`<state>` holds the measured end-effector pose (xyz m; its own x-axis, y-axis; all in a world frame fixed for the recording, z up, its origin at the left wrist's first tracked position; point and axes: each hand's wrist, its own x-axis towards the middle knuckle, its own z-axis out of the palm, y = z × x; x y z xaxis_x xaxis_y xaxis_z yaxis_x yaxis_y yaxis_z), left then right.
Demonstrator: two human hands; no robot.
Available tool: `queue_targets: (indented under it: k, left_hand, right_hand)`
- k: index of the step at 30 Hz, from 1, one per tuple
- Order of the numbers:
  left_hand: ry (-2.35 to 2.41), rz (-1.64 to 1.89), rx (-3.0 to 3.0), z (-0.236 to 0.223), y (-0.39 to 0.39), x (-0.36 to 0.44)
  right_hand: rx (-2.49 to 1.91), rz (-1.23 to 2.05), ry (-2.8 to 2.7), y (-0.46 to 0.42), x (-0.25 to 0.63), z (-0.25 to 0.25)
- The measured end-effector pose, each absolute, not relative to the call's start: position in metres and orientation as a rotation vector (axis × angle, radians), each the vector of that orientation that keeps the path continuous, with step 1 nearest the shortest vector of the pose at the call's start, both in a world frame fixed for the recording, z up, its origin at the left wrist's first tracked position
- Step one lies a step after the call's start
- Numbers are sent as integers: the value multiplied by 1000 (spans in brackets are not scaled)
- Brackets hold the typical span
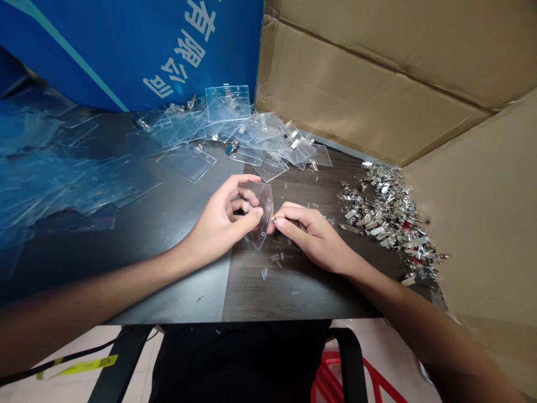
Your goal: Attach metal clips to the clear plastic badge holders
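My left hand [229, 215] grips a transparent plastic badge holder [263, 215] upright by its edge, with the fingers curled behind the sheet. My right hand [312, 238] comes in from the right and pinches a small metal clip [273, 220] between thumb and forefinger. The clip's tip is right at the holder's lower edge, near a punched hole, and my fingers hide most of the clip. Both hands are close together above the dark wood-grain table [184, 268].
Loose transparent badge holders [226, 131] lie heaped at the back, and a big pile of metal clips [386, 215] lies to the right. Small transparent plastic bits [268, 266] are scattered near my hands. Cardboard [377, 73] walls the right side, with a blue printed banner [126, 50] behind.
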<state>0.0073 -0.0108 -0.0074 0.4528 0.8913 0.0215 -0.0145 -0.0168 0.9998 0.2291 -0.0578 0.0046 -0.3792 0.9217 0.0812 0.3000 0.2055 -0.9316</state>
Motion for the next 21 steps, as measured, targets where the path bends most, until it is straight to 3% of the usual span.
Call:
queue_targets:
  k: [14,21]
  left_hand:
    - [818,823,1475,-7,-12,7]
    - [846,854,1499,-5,-12,8]
  right_hand:
    - [-1033,1276,-1763,-57,227,6]
    - [-1182,1255,-1724,-58,227,5]
